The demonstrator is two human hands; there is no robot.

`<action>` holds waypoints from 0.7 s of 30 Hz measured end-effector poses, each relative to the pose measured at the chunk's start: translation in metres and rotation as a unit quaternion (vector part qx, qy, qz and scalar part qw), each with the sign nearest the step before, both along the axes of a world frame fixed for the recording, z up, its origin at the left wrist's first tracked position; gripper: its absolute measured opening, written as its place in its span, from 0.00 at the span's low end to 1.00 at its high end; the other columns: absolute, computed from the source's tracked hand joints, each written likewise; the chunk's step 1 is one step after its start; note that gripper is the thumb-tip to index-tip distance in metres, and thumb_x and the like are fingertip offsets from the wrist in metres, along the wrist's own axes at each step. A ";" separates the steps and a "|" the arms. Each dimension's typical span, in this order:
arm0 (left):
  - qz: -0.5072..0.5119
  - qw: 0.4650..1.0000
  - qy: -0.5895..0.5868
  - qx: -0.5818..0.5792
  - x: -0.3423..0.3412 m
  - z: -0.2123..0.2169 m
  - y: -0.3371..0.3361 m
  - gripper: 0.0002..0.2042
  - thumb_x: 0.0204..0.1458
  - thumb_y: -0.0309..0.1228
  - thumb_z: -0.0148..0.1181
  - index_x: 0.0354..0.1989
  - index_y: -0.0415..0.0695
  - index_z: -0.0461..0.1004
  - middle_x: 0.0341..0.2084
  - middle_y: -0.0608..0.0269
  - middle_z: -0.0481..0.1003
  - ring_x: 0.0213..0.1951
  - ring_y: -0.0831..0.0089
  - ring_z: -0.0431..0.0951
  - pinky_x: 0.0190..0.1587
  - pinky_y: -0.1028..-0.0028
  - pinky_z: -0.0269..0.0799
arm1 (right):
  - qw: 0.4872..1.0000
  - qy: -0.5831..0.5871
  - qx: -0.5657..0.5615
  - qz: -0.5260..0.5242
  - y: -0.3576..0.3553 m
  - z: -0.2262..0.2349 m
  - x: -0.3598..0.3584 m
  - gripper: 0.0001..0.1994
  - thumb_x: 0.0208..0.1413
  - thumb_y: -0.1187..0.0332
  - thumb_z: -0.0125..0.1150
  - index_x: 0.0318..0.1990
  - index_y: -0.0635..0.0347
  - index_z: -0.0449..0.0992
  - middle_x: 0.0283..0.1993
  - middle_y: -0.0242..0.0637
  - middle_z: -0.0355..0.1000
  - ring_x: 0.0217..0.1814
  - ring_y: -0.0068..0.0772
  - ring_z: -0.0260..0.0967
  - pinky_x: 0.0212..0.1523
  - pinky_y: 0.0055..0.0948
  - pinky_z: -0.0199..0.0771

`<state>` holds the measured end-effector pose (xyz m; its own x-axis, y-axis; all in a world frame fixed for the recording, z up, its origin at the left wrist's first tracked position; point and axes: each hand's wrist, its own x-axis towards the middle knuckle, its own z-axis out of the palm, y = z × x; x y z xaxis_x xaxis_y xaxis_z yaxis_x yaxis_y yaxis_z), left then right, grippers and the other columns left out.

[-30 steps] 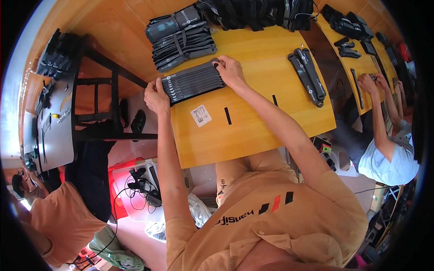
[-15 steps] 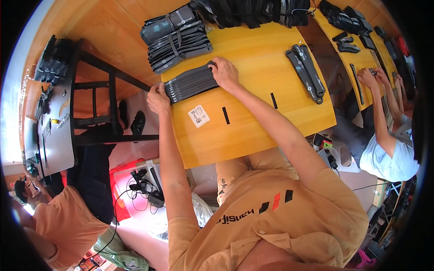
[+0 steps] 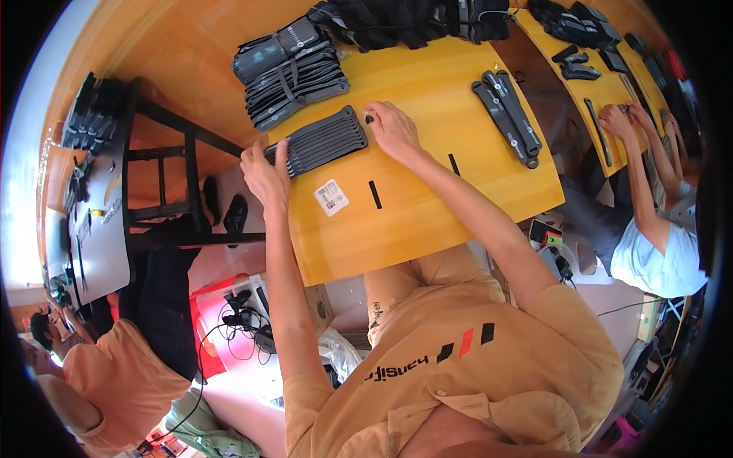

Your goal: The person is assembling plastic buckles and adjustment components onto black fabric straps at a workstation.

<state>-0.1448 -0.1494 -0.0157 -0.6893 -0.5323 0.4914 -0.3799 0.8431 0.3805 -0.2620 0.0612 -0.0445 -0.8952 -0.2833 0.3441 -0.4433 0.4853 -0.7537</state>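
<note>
At far left, a dark-edged table [image 3: 107, 248] bearing upright black bundles [image 3: 95, 111]; below it, a person in an orange shirt [image 3: 126, 374]. Next, a black metal frame [image 3: 191, 172] standing beside the yellow table [image 3: 359, 248].

Left hand [image 3: 265, 175]: at the left end of the fanned straps, thumb laid over them and set apart from the fingers, which lie along the outer edge; how firmly they press cannot be told.

Fanned straps [image 3: 321, 143]: dark grey, overlapping in parallel rows, flat on the yellow table between the two hands, near its left edge. Behind them, a banded stack [image 3: 294, 72] of similar dark pieces. In front, a white label [image 3: 331, 198].

Right hand [image 3: 394, 131]: just beyond the straps' right end, apart from them; fingers bent, tips drawn together, a small dark spot there; whether they pinch anything cannot be told.

Behind, a black heap [image 3: 405, 21]. Farther right, a pair of long dark straps [image 3: 507, 118]. At far right, a second yellow table [image 3: 576, 95] and a co-worker's hand [image 3: 613, 120].
</note>
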 end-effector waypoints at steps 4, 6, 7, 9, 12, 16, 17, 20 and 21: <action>-0.140 0.988 0.022 -0.059 0.003 0.011 0.023 0.31 0.40 0.43 0.66 0.49 0.36 0.67 0.43 0.47 0.67 0.45 0.52 0.67 0.47 0.61 0.64 | 0.997 -0.005 0.054 0.051 0.054 0.016 0.030 0.06 0.51 0.69 0.53 0.34 0.58 0.73 0.33 0.39 0.70 0.38 0.46 0.69 0.37 0.41 0.69; -0.160 0.986 0.028 -0.036 0.007 0.019 0.040 0.28 0.42 0.39 0.66 0.48 0.35 0.67 0.43 0.47 0.67 0.45 0.52 0.67 0.48 0.61 0.63 | 0.993 0.013 0.078 0.084 0.086 0.020 0.039 0.04 0.48 0.71 0.55 0.32 0.57 0.73 0.31 0.37 0.69 0.36 0.44 0.69 0.34 0.38 0.69; -0.167 0.985 0.033 -0.022 0.011 0.026 0.050 0.26 0.43 0.37 0.66 0.48 0.35 0.68 0.42 0.47 0.67 0.45 0.52 0.67 0.48 0.62 0.64 | 0.994 0.014 0.083 0.070 0.105 0.023 0.037 0.04 0.48 0.71 0.55 0.32 0.57 0.73 0.31 0.37 0.69 0.36 0.44 0.69 0.34 0.38 0.69; -0.184 0.981 0.052 0.026 0.026 0.036 0.068 0.23 0.44 0.35 0.64 0.47 0.34 0.68 0.41 0.47 0.68 0.44 0.54 0.68 0.48 0.63 0.64 | 0.991 0.112 0.079 0.007 0.141 0.027 0.034 0.04 0.46 0.73 0.56 0.32 0.56 0.74 0.30 0.36 0.68 0.35 0.43 0.68 0.33 0.38 0.69; -0.202 0.971 0.060 0.117 0.046 0.036 0.097 0.19 0.47 0.32 0.62 0.45 0.34 0.69 0.38 0.49 0.69 0.42 0.59 0.70 0.45 0.67 0.66 | 0.964 0.170 0.152 -0.139 0.209 0.034 0.020 0.08 0.44 0.70 0.61 0.34 0.56 0.73 0.32 0.36 0.66 0.38 0.42 0.65 0.36 0.36 0.69; -0.170 0.926 0.071 0.330 0.077 0.018 0.127 0.14 0.50 0.28 0.58 0.43 0.34 0.71 0.33 0.55 0.73 0.33 0.72 0.74 0.38 0.75 0.70 | 0.938 0.115 0.250 -0.210 0.253 0.044 0.006 0.19 0.43 0.63 0.65 0.44 0.55 0.70 0.39 0.39 0.63 0.44 0.44 0.63 0.40 0.39 0.67; -0.167 0.927 0.071 0.327 0.082 0.013 0.134 0.14 0.50 0.28 0.58 0.43 0.34 0.71 0.33 0.55 0.73 0.33 0.72 0.74 0.38 0.75 0.70 | 0.939 0.114 0.248 -0.208 0.253 0.042 0.003 0.19 0.43 0.63 0.65 0.44 0.55 0.70 0.39 0.39 0.63 0.44 0.44 0.63 0.40 0.39 0.67; -0.159 0.872 0.105 0.451 0.087 0.004 0.163 0.12 0.52 0.26 0.56 0.43 0.34 0.72 0.30 0.61 0.74 0.30 0.78 0.75 0.34 0.80 0.70 | 0.931 0.070 0.300 -0.196 0.251 0.033 -0.006 0.26 0.42 0.58 0.66 0.50 0.55 0.68 0.43 0.40 0.61 0.46 0.45 0.61 0.41 0.42 0.67; -0.159 0.873 0.106 0.449 0.085 0.004 0.172 0.12 0.52 0.26 0.56 0.43 0.34 0.72 0.30 0.61 0.74 0.30 0.78 0.75 0.34 0.80 0.70 | 0.925 0.035 0.316 -0.208 0.250 0.030 -0.010 0.27 0.42 0.57 0.66 0.50 0.55 0.67 0.45 0.40 0.62 0.47 0.45 0.62 0.43 0.43 0.67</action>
